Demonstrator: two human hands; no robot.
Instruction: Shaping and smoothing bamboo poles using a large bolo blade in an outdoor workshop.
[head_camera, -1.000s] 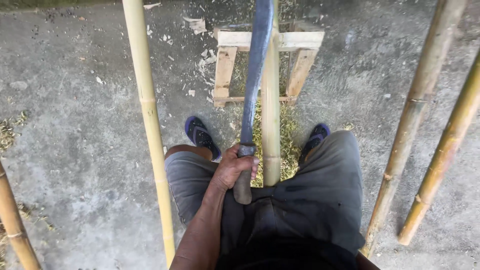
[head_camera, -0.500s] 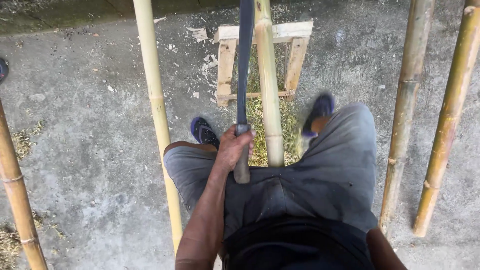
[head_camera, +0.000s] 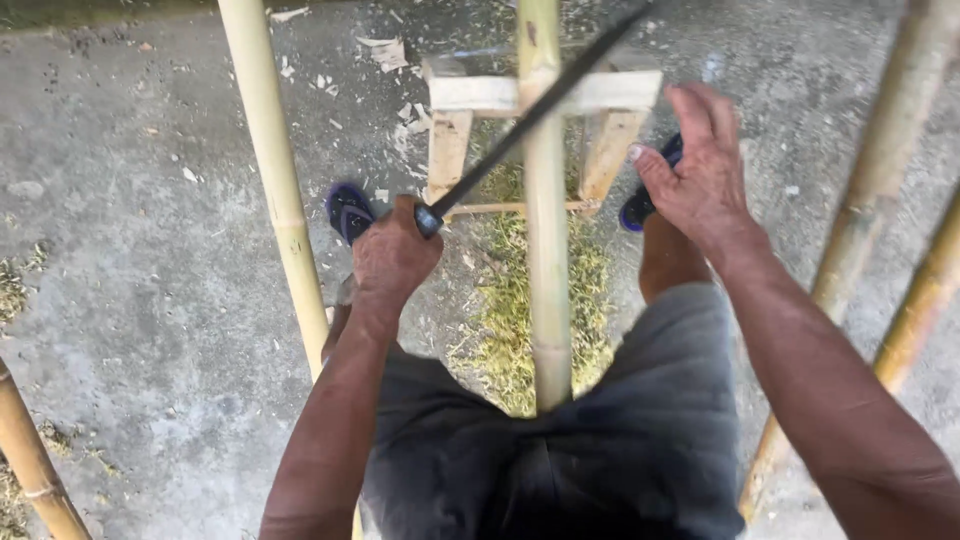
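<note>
My left hand (head_camera: 392, 255) grips the handle of a long dark blade (head_camera: 540, 108), which slants up to the right across a pale bamboo pole (head_camera: 545, 230). That pole runs from my lap away over a small wooden stand (head_camera: 545, 95). My right hand (head_camera: 700, 165) hovers with its fingers apart, to the right of the pole, near the stand's right leg, holding nothing. My legs in grey shorts straddle the pole, and blue sandals show by each hand.
Another bamboo pole (head_camera: 275, 190) lies to my left, and several more poles (head_camera: 880, 210) lean at the right edge and one at the lower left (head_camera: 30, 460). Green-yellow shavings (head_camera: 500, 320) lie heaped under the middle pole on the concrete floor.
The blade has swung from upright beside the pole to slanting across it. My right hand has come into view, raised and open. My knees have spread apart.
</note>
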